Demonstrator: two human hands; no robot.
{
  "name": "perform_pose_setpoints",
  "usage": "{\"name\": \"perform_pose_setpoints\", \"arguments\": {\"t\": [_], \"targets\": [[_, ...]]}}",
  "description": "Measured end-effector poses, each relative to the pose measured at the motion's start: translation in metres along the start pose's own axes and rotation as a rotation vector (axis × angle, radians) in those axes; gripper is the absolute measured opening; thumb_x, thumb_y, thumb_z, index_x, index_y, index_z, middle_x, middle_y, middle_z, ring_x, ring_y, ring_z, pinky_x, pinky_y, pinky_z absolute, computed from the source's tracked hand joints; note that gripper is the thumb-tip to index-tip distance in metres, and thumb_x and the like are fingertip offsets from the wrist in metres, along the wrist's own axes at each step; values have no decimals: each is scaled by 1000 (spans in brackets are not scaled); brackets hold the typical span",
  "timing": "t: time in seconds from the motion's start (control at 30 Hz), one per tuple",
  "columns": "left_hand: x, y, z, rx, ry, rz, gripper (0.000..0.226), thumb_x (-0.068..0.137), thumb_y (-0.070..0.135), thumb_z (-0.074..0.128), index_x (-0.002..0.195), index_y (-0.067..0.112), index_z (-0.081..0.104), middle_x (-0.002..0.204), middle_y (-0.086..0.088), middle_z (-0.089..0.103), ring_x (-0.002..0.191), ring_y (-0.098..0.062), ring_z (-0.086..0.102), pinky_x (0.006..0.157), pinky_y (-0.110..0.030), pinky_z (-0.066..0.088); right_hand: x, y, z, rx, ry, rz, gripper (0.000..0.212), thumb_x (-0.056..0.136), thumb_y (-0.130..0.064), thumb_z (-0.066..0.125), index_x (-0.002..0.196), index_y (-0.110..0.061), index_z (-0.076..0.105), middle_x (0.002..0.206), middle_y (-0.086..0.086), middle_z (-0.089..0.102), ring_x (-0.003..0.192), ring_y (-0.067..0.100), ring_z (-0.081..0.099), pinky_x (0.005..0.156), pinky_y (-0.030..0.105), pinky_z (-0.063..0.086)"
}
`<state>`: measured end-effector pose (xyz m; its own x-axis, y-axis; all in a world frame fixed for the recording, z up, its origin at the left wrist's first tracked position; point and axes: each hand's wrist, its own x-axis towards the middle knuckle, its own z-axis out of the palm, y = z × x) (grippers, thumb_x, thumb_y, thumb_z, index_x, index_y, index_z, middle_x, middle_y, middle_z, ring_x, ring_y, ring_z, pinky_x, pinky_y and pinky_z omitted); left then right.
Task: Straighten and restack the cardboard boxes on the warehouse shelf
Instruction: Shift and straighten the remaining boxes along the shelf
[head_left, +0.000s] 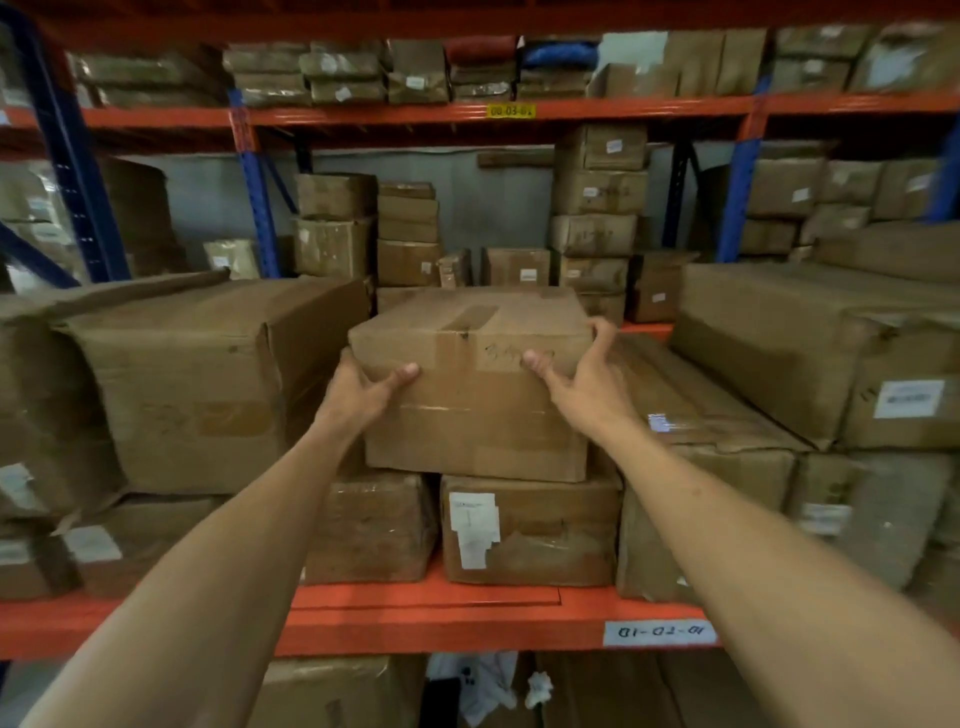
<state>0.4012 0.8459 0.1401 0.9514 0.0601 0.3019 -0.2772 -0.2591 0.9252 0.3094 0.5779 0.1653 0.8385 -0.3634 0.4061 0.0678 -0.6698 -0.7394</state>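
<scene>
A taped brown cardboard box (475, 410) sits in the middle of the shelf on top of two lower boxes, one wrapped in plastic (371, 525) and one with a white label (530, 530). My left hand (363, 387) grips the top box's left front corner, thumb on its front face. At the box's right front corner is my right hand (582, 374), fingers curled over the top edge and thumb on the front. The box stands roughly level, its front face turned toward me.
A large dented box (208, 384) stands close on the left, a long flat box (701, 415) and a big labelled box (831, 353) on the right. The orange shelf beam (467, 623) runs below. More box stacks fill the racks behind.
</scene>
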Motion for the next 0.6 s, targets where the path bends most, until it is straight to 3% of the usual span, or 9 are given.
{"name": "perform_pose_setpoints", "arguments": {"t": [0.1, 0.2, 0.23, 0.4, 0.6], "targets": [[4, 4, 0, 96, -109, 64, 112, 60, 69, 81, 149, 33, 23, 140, 2, 51, 127, -23, 51, 106, -49, 44, -4, 15, 3, 12, 51, 3, 89, 80, -80, 51, 147, -39, 9, 140, 14, 51, 124, 39, 51, 102, 55, 45], [-10, 9, 20, 229, -167, 121, 125, 72, 69, 72, 153, 35, -16, 150, -6, 43, 134, -32, 45, 110, -50, 39, 12, 21, -23, -12, 46, 113, 83, 85, -70, 57, 150, -40, 16, 148, 11, 43, 134, 35, 43, 109, 54, 39], [-14, 9, 26, 256, -177, 152, 126, 72, 71, 71, 152, 35, -21, 150, -8, 44, 134, -34, 45, 110, -52, 38, 13, 26, -30, -13, 64, 146, 81, 85, -68, 60, 150, -41, 20, 150, 11, 41, 135, 34, 42, 110, 54, 38], [-21, 11, 29, 258, -121, 160, 108, 70, 74, 68, 150, 25, 14, 137, -12, 54, 125, -38, 51, 104, -54, 43, 6, 34, -42, -33, 121, 108, 70, 85, -65, 62, 144, -43, 32, 145, 8, 47, 133, 31, 41, 107, 46, 37], [-14, 13, 23, 321, -147, 138, 107, 79, 67, 67, 153, 16, 8, 143, -13, 49, 129, -36, 48, 107, -52, 41, 6, 34, -31, -61, 138, 84, 70, 84, -74, 53, 144, -48, 29, 136, 14, 52, 126, 34, 45, 103, 47, 41]]}}
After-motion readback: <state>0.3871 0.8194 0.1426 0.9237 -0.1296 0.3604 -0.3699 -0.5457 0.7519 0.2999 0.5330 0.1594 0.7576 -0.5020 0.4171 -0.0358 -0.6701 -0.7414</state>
